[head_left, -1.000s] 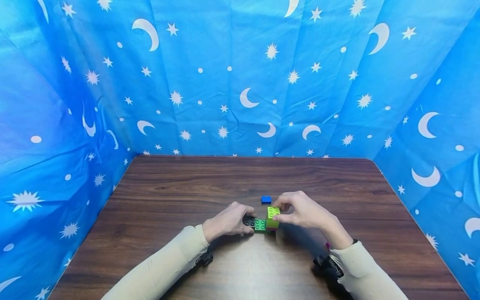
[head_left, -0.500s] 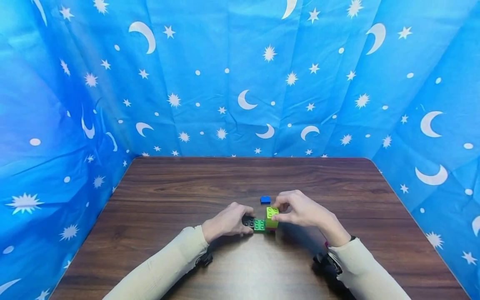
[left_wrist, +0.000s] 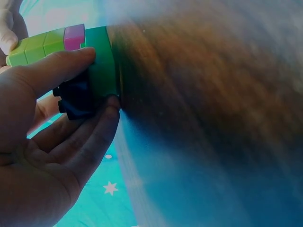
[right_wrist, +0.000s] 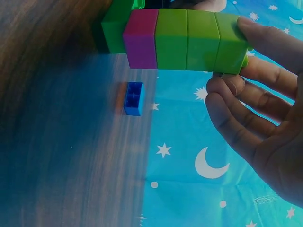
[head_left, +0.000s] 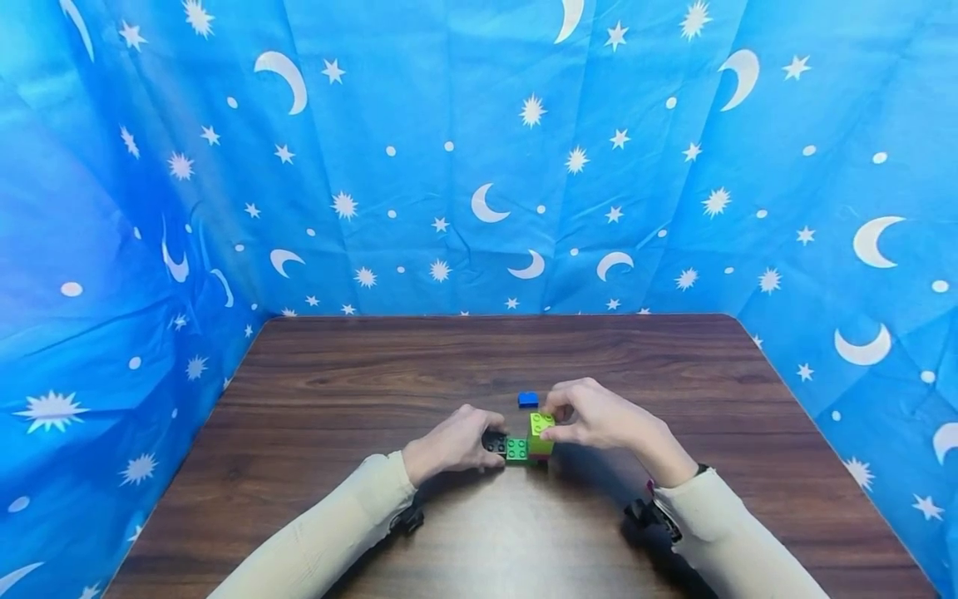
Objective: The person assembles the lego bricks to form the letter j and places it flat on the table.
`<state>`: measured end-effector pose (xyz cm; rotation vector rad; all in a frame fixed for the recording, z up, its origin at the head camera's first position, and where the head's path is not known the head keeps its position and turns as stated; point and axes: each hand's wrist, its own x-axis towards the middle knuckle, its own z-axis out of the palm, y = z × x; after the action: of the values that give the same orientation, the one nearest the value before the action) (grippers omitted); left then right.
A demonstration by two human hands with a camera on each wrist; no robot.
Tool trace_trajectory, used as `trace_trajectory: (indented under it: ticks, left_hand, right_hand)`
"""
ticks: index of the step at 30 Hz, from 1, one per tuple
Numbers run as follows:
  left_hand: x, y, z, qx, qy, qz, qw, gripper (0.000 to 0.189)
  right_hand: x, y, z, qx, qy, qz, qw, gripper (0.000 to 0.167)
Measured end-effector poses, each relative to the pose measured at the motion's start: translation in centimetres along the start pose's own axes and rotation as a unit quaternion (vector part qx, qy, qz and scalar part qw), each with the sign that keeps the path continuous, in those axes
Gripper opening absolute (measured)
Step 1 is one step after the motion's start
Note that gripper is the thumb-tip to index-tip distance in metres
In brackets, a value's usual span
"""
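A long green toy brick (head_left: pixel 516 449) lies on the table with a black brick (left_wrist: pixel 75 99) on its left end. On its right end rises a tower: a magenta brick (right_wrist: pixel 141 38) at the bottom, then several lime bricks (right_wrist: pixel 171 40). My left hand (head_left: pixel 452 441) holds the left end, thumb and fingers on either side of the black brick and the green one. With thumb and fingers, my right hand (head_left: pixel 602 416) pinches the uppermost lime brick (right_wrist: pixel 231 42). The tower stands upright on the green brick.
A loose blue brick (head_left: pixel 528 400) sits just behind the tower. Something small and magenta (head_left: pixel 650 485) shows partly beside the right wrist. The wooden table (head_left: pixel 359 358) ends at a blue curtain (head_left: pixel 419 208) with moons and stars.
Both hands keep their hold on the bricks, and the bricks stay put. Only the head view has shifted slightly.
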<state>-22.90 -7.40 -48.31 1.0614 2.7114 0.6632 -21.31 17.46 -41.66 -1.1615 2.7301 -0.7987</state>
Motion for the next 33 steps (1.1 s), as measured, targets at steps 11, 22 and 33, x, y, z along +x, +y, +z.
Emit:
trace_trajectory:
  ticks: [11,22,33]
  left_hand:
    - [-0.1,-0.2,0.5,0.005,0.002,0.003,1.0,0.031]
    - [0.0,-0.2,0.2,0.007,0.004,0.005,1.0,0.032]
    - [-0.1,-0.2,0.0,0.007,0.002,0.002,1.0,0.034]
  right_hand:
    - [-0.6,0.5,1.1,0.038,0.019,0.018,0.9989,0.018]
    - [-0.9,0.7,1.3,0.019,0.046,0.013,0.9987,0.026]
    - [-2.0,1.3,0.5,0.012,0.07,0.024,0.9972,0.033]
